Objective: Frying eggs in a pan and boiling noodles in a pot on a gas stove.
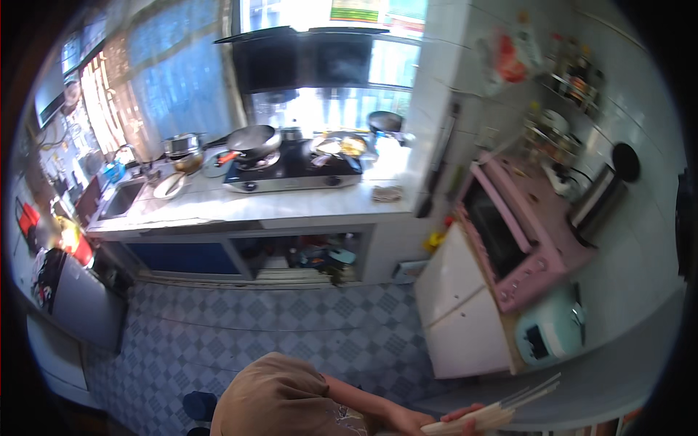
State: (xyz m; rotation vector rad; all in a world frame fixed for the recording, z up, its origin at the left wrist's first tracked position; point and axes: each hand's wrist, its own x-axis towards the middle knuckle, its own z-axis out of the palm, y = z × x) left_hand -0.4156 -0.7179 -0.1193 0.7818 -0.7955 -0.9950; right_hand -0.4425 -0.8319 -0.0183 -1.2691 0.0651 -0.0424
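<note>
At the bottom edge, my left hand (pixel 409 420) is on the lower end of a bundle of long, thin, pale sticks (pixel 493 417), which look like dried noodles. Fingers of my right hand (pixel 469 418) wrap around the same bundle, farther along it. The bundle tilts up to the right, its loose ends fanned out. Part of my right hand is cut off by the frame. My left arm reaches across from a brown sleeve.
Ahead, a wok (pixel 254 139) sits on a two-burner gas stove (pixel 294 182), beside a pan with yellowish food (pixel 351 146). A sink (pixel 122 199) is at left. On the right, a pink oven (pixel 512 234) and mint-green appliance (pixel 551 332) stand on a white cabinet (pixel 463 305).
</note>
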